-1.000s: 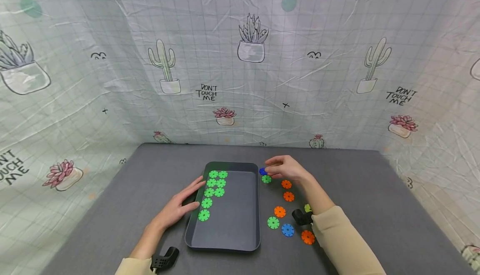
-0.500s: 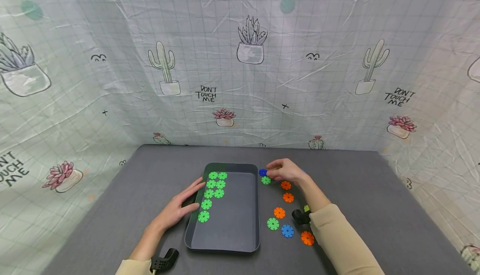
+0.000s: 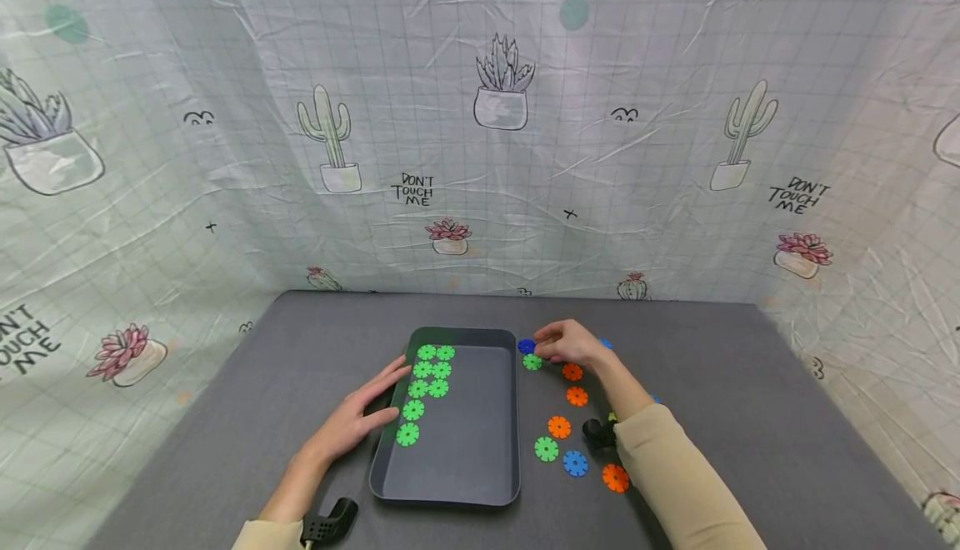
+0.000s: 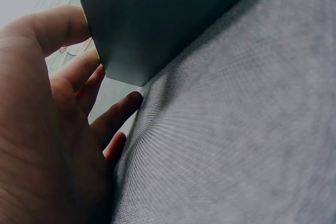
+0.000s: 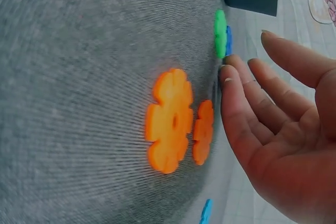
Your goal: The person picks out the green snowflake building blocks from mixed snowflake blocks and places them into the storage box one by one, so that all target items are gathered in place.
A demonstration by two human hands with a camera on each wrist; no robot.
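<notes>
My left hand (image 3: 352, 417) rests at the left side of a dark grey tray (image 3: 480, 450), its fingers spread over the rim; in the left wrist view thumb and fingers lie along the tray's wall (image 4: 126, 72). Inside the tray, several green notched discs (image 3: 413, 410) form two columns at the left. Just beyond the tray's right rim, my right hand (image 3: 573, 343) hovers low, fingertips right by a dark blue disc (image 3: 527, 347) and a green disc (image 3: 532, 362). In the right wrist view its fingers (image 5: 239, 108) bend loosely, thumb apart, with nothing between them.
Right of the tray lie orange discs (image 3: 558, 427), a green disc (image 3: 547, 449), a light blue disc (image 3: 575, 463) and another orange one (image 3: 616, 477). More blue pieces (image 3: 606, 344) show partly behind the right arm. A printed curtain (image 3: 525, 225) closes off the table's far side.
My right hand has dropped slightly toward the table beside the dark blue and green discs, uncovering a blue piece behind the wrist. The left hand and the tray have stayed put.
</notes>
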